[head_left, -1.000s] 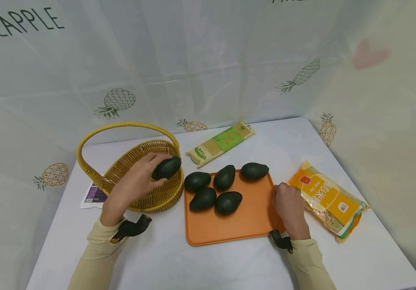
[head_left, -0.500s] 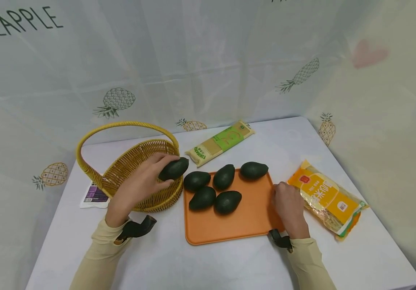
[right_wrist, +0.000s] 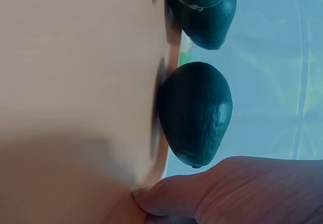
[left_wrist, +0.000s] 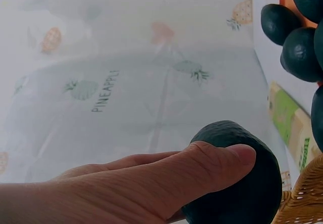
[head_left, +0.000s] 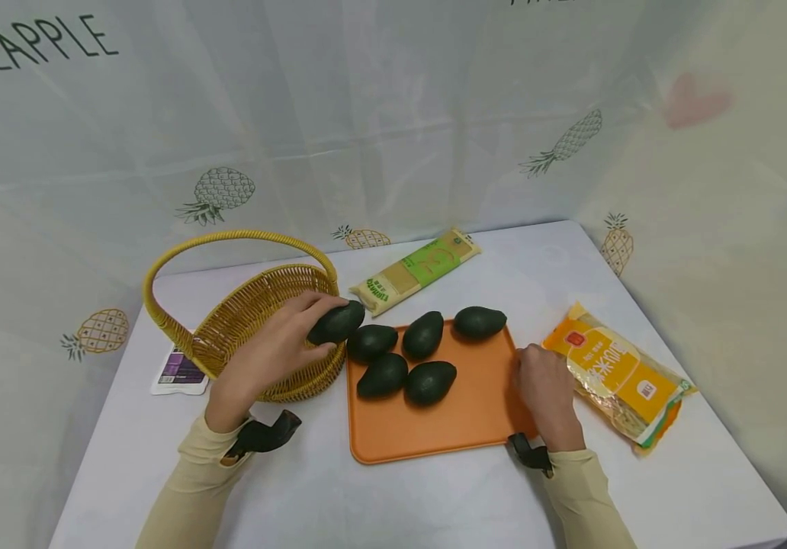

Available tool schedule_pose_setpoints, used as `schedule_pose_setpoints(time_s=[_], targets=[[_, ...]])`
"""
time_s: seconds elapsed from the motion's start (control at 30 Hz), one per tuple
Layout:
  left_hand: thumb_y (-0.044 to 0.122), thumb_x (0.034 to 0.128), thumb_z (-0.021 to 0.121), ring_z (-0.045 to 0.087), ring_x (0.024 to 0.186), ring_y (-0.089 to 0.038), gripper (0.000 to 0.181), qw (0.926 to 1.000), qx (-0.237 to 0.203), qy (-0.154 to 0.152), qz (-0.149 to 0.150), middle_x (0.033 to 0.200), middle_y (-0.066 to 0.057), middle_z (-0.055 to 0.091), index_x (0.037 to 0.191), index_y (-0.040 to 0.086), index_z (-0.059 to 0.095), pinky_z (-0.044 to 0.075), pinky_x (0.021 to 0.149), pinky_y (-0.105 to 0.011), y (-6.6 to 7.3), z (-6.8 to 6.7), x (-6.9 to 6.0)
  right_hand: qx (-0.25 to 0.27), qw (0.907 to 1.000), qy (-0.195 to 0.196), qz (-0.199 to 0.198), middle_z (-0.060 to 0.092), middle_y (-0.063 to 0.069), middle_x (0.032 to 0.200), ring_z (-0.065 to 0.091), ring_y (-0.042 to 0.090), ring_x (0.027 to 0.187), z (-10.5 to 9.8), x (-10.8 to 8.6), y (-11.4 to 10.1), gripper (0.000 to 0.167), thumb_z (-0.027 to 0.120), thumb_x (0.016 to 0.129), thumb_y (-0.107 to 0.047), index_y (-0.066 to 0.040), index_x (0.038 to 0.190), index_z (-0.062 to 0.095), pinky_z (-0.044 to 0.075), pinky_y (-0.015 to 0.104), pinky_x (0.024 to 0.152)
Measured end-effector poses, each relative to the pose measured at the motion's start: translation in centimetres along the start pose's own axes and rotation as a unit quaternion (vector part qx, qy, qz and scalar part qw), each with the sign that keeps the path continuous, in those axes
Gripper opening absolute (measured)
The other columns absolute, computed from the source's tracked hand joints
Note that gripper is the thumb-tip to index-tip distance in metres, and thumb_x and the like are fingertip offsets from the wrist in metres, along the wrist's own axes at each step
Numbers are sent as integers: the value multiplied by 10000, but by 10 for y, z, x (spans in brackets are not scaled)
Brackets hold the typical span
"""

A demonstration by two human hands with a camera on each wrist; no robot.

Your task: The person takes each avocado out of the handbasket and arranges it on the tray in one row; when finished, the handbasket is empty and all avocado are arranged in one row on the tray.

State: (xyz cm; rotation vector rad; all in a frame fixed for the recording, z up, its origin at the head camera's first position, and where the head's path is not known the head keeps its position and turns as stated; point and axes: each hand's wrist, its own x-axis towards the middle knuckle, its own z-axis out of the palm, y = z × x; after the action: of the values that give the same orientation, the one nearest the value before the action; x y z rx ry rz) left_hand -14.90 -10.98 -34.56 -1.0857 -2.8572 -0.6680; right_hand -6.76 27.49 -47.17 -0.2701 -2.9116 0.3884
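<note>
My left hand (head_left: 277, 348) grips a dark green avocado (head_left: 336, 322) over the right rim of the yellow wicker basket (head_left: 307, 390). The thumb lies across this avocado (left_wrist: 237, 193) in the left wrist view. Several more avocados (head_left: 431, 383) rest on the left and back of an orange tray (head_left: 428, 438); one of them, the back right avocado (right_wrist: 197, 114), sits on the far rim. With its thumb on the tray's top, my right hand (head_left: 549, 394) holds the right edge; its other fingers are mostly hidden.
A noodle packet with a green label (head_left: 421, 271) lies behind the tray. To the right is an orange and yellow food bag (head_left: 620, 381). A white and purple packet (head_left: 179, 374) sticks out from under the basket's left side. A patterned curtain (head_left: 393, 114) hangs behind the table.
My left hand has moved to the right with the avocado, from over the basket's inside to its rim beside the tray. The right hand has stayed at the tray's edge.
</note>
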Motion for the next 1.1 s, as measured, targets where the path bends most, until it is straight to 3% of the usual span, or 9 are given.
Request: schedule_pose_setpoints(time_s=[0.37,0.6,1.1], targets=[[114,870,902,644,1266,-400,691,9998,57,-76,164,1454,-229,598,1491,105,597,592,1045,-565,10,4,6,39,10000,13,0,647,210,712,539,332,540,-1,-1,0,126,656,927,68,60,873,769,494,463,471],[111,873,899,649,1254,-379,674,9991,84,3,416,1413,-211,620,1481,99,606,599,1038,-530,17,6,10,0,10000,25,7,650,209,710,537,337,543,1,0,0,116,666,924,62,58,872,770,502,473,481],[123,874,902,652,1234,-338,657,9981,81,-142,594,1389,-171,632,1469,142,625,597,1046,-496,26,14,18,40,10000,42,6,648,212,702,537,330,532,1,0,0,119,668,929,54,57,870,771,480,458,459]])
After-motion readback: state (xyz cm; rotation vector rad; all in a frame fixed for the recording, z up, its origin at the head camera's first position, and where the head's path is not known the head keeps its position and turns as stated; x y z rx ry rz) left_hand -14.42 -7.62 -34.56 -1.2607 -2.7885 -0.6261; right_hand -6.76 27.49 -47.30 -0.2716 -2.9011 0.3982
